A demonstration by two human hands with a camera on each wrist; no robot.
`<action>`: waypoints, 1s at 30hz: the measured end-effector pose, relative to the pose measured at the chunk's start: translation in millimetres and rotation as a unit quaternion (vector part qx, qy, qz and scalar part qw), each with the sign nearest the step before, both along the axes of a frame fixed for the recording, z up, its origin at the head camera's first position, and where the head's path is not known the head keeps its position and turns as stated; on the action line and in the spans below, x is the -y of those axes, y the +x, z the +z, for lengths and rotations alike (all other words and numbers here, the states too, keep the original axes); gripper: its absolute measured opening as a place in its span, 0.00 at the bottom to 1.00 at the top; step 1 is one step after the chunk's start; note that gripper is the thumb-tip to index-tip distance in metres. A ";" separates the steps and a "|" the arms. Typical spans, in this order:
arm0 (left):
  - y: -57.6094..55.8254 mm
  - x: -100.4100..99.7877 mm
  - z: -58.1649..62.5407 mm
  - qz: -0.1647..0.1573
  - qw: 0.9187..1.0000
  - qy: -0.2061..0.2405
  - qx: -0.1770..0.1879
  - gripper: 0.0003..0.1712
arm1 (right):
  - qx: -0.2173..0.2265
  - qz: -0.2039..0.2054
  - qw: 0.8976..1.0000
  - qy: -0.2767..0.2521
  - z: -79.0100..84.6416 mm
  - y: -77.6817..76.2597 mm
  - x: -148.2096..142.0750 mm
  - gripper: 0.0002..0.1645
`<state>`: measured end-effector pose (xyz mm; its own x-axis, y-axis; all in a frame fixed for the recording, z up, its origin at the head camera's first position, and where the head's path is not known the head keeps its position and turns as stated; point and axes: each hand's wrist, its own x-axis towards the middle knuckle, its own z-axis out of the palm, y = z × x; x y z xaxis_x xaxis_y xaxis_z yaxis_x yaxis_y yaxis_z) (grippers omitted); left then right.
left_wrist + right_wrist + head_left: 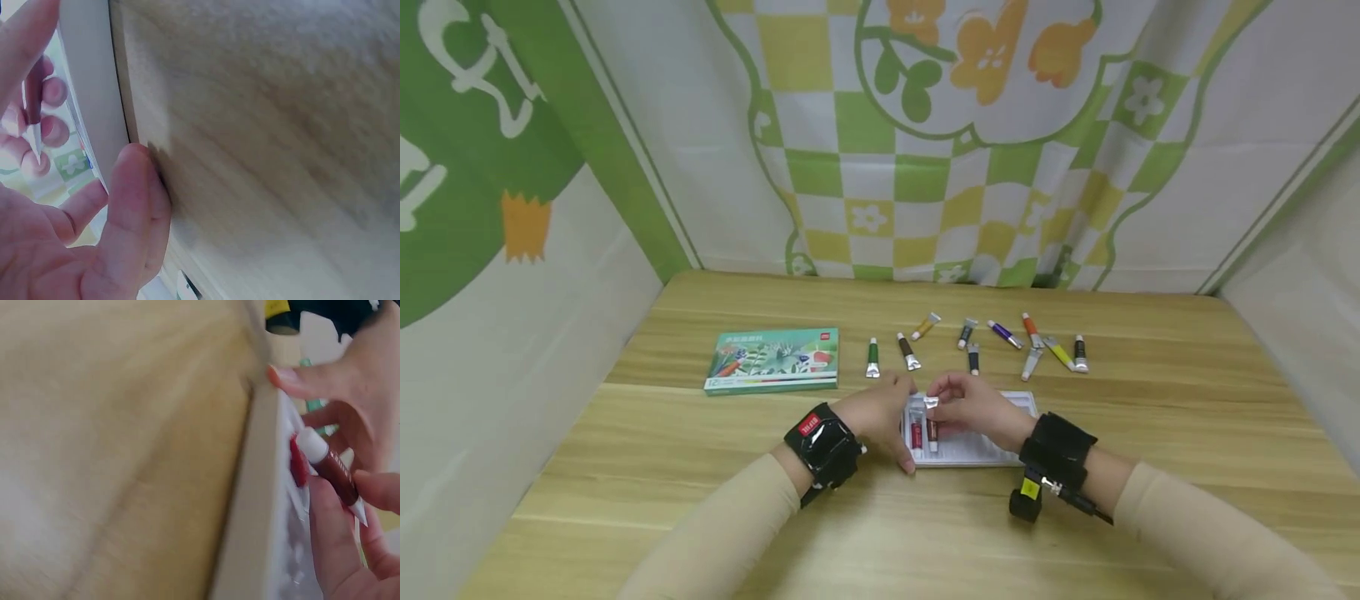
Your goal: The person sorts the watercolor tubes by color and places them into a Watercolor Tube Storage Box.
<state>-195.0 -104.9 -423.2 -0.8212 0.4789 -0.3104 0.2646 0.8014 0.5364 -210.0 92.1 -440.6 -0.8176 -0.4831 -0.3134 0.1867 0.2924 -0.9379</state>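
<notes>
A white plastic tray (973, 454) lies on the table in front of me, with a red paint tube (917, 433) in its left end. My left hand (880, 417) grips the tray's left end, its thumb at the near corner and its fingers toward the far side. Over the tray, my right hand (977, 408) pinches a brown paint tube (337, 475) between thumb and fingers. The brown tube is beside the red one, its white cap toward me and its silver crimped end pointing away. Whether it touches the tray's bottom I cannot tell.
Beyond the tray several paint tubes lie scattered, among them a green tube (872, 357), a purple tube (1004, 334) and a yellow tube (1060, 353). A flat teal paint box (772, 360) rests to the left. A patterned curtain (910, 192) hangs along the table's back edge.
</notes>
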 end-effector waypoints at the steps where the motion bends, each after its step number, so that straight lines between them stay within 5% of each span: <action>1: 0.1 0.0 0.3 0.001 1.000 0.000 0.001 0.63 | 0.003 -0.004 1.000 -0.004 -0.8 2.0 1.3 0.16; 8: -0.5 0.2 0.3 0.004 1.000 0.009 0.003 0.62 | -0.011 -0.018 1.000 0.015 -2.7 8.3 6.1 0.16; 11: -1.0 0.4 -1.3 0.004 1.000 0.009 0.002 0.62 | -0.057 0.012 0.996 0.063 -2.5 4.5 3.8 0.15; 15: -1.2 1.0 -1.5 0.004 1.000 0.003 0.001 0.62 | -0.141 0.090 0.978 0.124 1.7 -3.0 0.9 0.14; 18: -0.9 0.9 -0.1 0.003 1.000 0.000 0.000 0.61 | -0.164 0.126 0.966 0.152 5.4 -6.5 1.5 0.15; 25: -1.1 0.0 1.9 0.004 1.000 0.000 0.007 0.62 | -0.195 0.130 0.953 0.194 6.5 -4.3 1.8 0.16; 30: -2.7 -1.0 3.5 0.001 1.000 -0.003 0.013 0.62 | -0.270 0.142 0.925 0.226 13.4 3.3 2.8 0.15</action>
